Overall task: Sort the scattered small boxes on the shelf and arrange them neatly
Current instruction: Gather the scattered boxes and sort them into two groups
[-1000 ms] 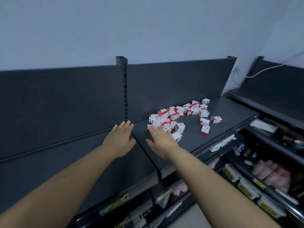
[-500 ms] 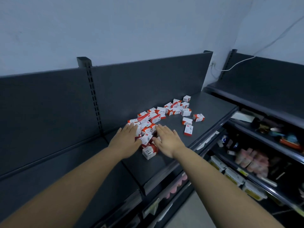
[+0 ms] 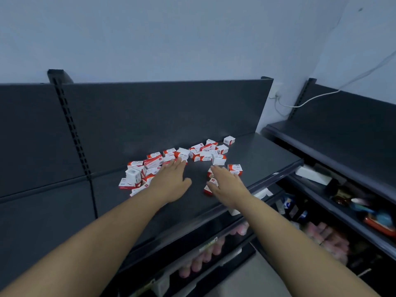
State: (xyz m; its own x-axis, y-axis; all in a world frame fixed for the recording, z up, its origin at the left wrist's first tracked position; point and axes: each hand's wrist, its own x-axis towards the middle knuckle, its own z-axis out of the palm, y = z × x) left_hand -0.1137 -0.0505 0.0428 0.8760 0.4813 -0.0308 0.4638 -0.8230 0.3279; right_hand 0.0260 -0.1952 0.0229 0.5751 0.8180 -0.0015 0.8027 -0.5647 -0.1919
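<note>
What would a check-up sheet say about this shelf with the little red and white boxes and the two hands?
Surface: dark metal shelf, flat, with a back panel.
Job's things: small boxes, red and white, scattered in a loose heap, none lined up.
Clutter: nothing seen.
Grippers: left hand flat, fingers straight, reaching the heap; right hand flat over boxes near the front edge.
Cables: white cable on the wall, right.
Surroundings: packaged goods on lower shelves.
</note>
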